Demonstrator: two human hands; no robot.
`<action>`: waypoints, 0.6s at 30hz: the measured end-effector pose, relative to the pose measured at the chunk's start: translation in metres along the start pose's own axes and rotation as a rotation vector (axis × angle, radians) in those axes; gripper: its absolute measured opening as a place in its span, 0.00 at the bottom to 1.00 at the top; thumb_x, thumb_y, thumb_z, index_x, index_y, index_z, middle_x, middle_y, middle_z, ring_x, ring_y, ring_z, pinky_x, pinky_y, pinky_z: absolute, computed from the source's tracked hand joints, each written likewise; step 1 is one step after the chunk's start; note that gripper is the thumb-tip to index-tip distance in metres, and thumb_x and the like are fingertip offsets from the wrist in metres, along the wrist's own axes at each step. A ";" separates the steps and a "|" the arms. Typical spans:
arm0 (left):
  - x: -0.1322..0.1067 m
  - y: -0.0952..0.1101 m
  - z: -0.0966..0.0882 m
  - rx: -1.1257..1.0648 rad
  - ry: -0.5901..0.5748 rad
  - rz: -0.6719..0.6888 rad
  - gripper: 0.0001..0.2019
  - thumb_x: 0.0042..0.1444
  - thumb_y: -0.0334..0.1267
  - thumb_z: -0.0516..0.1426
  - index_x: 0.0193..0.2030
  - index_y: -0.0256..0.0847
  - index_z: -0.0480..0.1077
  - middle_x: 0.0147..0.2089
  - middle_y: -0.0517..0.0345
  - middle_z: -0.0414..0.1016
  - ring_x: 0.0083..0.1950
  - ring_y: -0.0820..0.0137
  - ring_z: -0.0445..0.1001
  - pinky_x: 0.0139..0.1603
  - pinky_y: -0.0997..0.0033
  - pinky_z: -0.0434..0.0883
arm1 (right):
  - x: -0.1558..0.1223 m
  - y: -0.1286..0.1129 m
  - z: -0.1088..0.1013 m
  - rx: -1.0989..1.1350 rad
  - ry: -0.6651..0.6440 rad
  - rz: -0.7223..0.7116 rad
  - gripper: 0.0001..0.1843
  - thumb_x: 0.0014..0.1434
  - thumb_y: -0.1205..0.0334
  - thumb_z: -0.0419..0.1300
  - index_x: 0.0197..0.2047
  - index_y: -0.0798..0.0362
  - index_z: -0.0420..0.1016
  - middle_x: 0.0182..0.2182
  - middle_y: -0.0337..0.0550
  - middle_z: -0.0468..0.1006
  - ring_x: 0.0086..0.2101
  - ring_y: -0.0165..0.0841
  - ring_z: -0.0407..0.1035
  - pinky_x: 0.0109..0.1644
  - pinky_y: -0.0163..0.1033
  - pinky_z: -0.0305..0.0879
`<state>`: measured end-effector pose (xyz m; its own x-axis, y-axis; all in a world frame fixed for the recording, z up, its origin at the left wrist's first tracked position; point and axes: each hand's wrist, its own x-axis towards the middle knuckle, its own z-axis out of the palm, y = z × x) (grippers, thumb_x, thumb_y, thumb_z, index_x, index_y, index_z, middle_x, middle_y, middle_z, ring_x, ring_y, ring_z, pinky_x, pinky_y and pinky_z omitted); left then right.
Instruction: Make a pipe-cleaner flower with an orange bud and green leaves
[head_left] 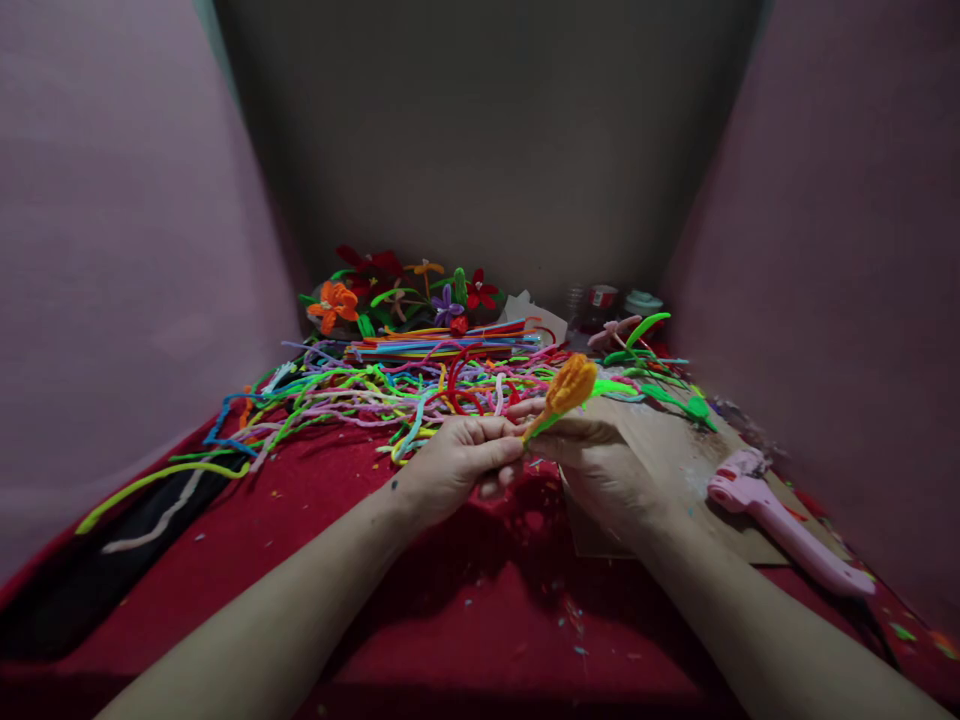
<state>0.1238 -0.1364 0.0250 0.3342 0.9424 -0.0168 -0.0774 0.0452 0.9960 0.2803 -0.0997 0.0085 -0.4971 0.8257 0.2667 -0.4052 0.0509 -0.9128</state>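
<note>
My left hand (457,462) and my right hand (592,455) meet over the red cloth (420,610), both closed around the green stem of an orange pipe-cleaner flower (570,385). The fuzzy orange head sticks up and to the right above my fingers. My left fingers pinch the stem from the left, while my right hand wraps it from the right. Just behind my hands lies a tangled heap of coloured pipe cleaners (375,395).
Finished pipe-cleaner flowers (397,290) stand at the back. A pink glue gun (780,525) lies on a cardboard sheet (675,460) at the right. Green pipe-cleaner pieces (652,375) and small jars (607,300) sit behind it. Pink walls close both sides.
</note>
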 end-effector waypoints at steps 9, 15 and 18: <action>-0.002 -0.020 0.008 0.910 0.425 0.514 0.05 0.55 0.37 0.53 0.31 0.40 0.69 0.26 0.60 0.66 0.26 0.74 0.63 0.30 0.75 0.57 | 0.000 0.011 0.009 0.016 0.170 0.014 0.05 0.47 0.63 0.64 0.31 0.50 0.79 0.32 0.39 0.77 0.38 0.35 0.68 0.48 0.43 0.60; -0.002 -0.017 0.007 0.883 0.400 0.475 0.11 0.58 0.35 0.49 0.25 0.40 0.64 0.20 0.64 0.61 0.22 0.77 0.58 0.26 0.77 0.55 | -0.001 0.008 0.004 -0.287 0.109 -0.052 0.08 0.51 0.59 0.61 0.35 0.49 0.78 0.36 0.41 0.77 0.41 0.36 0.68 0.50 0.45 0.60; -0.001 -0.015 0.008 0.789 0.384 0.371 0.14 0.59 0.38 0.48 0.23 0.39 0.63 0.19 0.65 0.60 0.21 0.78 0.58 0.25 0.78 0.56 | 0.000 0.004 0.001 -0.455 0.111 -0.126 0.08 0.51 0.60 0.61 0.36 0.49 0.78 0.36 0.41 0.77 0.41 0.37 0.68 0.49 0.45 0.61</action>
<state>0.1316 -0.1409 0.0108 0.0736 0.9023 0.4247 0.5869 -0.3835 0.7131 0.2778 -0.1006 0.0047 -0.3710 0.8509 0.3720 -0.0684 0.3745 -0.9247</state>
